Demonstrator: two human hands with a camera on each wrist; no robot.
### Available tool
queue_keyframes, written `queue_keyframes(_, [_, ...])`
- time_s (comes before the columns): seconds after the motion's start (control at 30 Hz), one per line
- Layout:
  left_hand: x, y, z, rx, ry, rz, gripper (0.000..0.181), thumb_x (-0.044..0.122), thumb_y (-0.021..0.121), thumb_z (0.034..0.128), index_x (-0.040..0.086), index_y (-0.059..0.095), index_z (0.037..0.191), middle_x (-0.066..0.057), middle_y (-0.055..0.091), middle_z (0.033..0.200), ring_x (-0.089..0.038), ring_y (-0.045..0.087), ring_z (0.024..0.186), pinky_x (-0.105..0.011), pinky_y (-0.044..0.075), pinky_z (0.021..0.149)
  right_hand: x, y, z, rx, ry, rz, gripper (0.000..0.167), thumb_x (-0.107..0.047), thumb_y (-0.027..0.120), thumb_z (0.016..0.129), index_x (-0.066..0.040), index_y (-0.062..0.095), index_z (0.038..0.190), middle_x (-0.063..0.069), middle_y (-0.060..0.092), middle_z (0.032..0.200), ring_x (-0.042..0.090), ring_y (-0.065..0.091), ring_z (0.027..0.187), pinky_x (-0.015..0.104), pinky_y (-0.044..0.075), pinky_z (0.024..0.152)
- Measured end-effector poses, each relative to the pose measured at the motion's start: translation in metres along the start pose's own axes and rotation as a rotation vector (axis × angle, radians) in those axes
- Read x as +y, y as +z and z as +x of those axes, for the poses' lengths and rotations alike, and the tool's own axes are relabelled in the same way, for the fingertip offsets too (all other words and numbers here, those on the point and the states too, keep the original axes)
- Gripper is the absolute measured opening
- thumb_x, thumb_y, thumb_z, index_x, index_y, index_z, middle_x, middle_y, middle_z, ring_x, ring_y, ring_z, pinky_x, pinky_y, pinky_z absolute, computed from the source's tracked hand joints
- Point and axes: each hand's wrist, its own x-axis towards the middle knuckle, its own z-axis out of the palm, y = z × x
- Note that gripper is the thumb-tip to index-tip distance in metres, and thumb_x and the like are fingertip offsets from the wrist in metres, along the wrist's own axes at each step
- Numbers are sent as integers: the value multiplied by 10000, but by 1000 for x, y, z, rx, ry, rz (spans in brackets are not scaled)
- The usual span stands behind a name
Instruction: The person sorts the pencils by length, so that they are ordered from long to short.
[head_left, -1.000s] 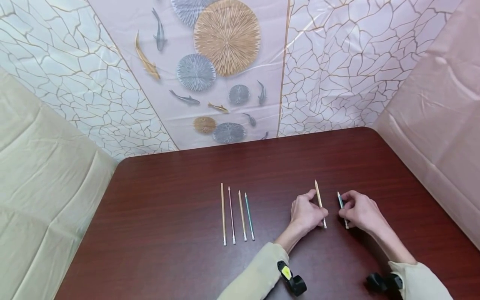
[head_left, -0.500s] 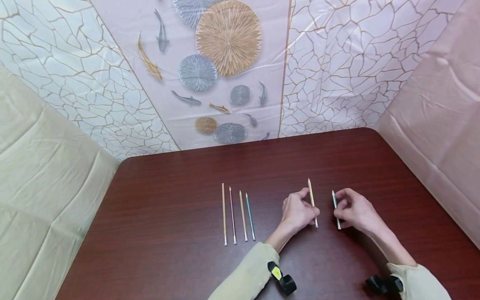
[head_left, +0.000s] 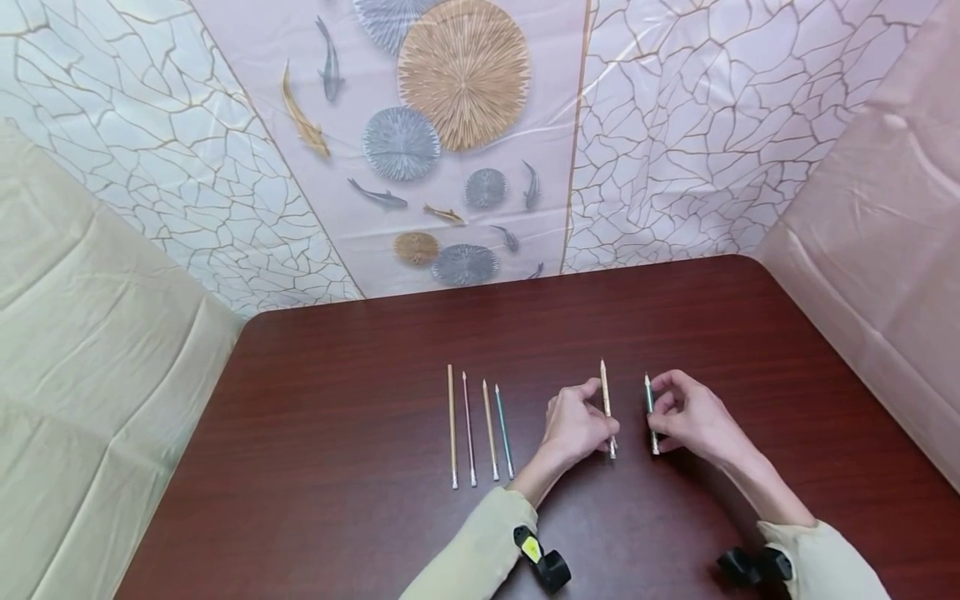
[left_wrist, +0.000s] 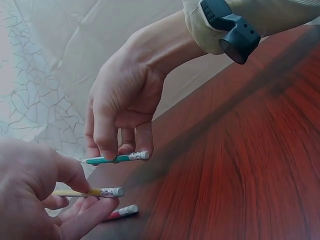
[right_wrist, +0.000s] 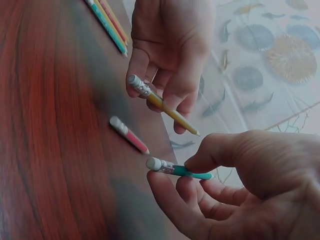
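My left hand [head_left: 576,427] pinches a short yellow pencil [head_left: 606,392] between thumb and fingers, its tip away from me. A short green pencil [head_left: 649,393] is held in my right hand [head_left: 697,418], roughly parallel to the yellow one and a small gap to its right. Both pencils have white erasers and silver ferrules, clear in the right wrist view on the yellow pencil [right_wrist: 172,116] and the green pencil [right_wrist: 185,171]. A short red pencil [right_wrist: 131,136] lies on the table below the hands; in the head view it is mostly hidden.
Left of my hands several longer pencils lie side by side on the dark red table [head_left: 337,400]: a tan pencil [head_left: 452,425], a reddish pencil [head_left: 468,429], a yellow pencil [head_left: 490,429] and a teal pencil [head_left: 503,429]. Patterned cloth [head_left: 480,208] hangs behind the table.
Both hands have moved left across the table with their pencils, towards the row of longer pencils. The row itself stays as it was.
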Motion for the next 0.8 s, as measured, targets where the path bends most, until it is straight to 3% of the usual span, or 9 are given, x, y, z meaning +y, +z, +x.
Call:
queue_keyframes(0.3, [-8,-17,0,36,46,117,669,23,769,685,53,633,1339,142,624,560,-24,570,406,-189,487,728,-8,14,5,-25,-39,30,464,136,601,723,96,457,1162,107,550,768,247,609,585,425,558,504])
queue_keyframes(0.53, [-14,-30,-2,95,97,230,623,74,792,653,104,696,1269,163,625,583,-1,591,612,-250,499,715,-14,26,10,-50,-43,34,462,129,602,719,91,460,1157,129,560,779,246,612,595,430,559,505])
queue_keyframes(0.8, [-21,-40,-3,118,116,255,595,69,780,645,101,710,1235,157,614,571,-8,577,585,-245,485,638,-18,38,13,-74,-48,29,455,125,598,716,80,471,1151,134,560,779,252,620,591,420,559,503])
